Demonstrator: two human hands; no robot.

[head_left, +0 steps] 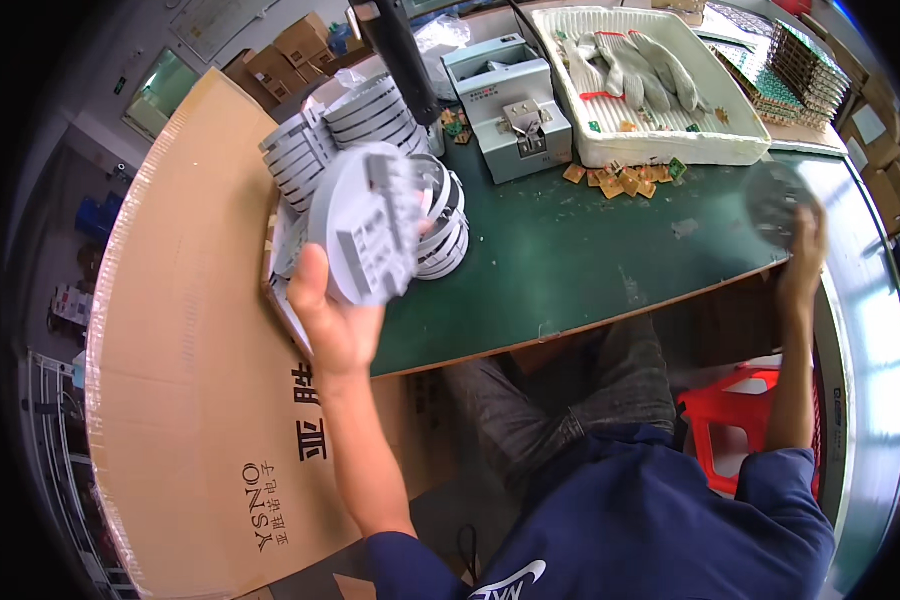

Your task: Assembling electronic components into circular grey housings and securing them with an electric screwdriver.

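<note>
In my left hand (338,325) is a round light-grey plastic housing (360,230), tilted so that its moulded inner side faces right; the thumb lies along its near edge. Stacks of similar round pale parts (300,165) stand just behind it, and another stack of ring-like parts (445,225) rises to its right. Far to the right, my right hand (808,245) is closed at the edge of a dark round disc (773,203) above the table's right end. Motion blurs the disc, so its details are unclear.
On the green table (570,265) stands a grey bench machine (510,115). Beside it, a white foam tray (685,152) holds gloves (645,75). Small yellowish circuit boards (625,182) lie before the tray. Tall cardboard (190,300) borders the left, a black pole (400,60) hangs overhead, and a red stool (715,430) stands below.
</note>
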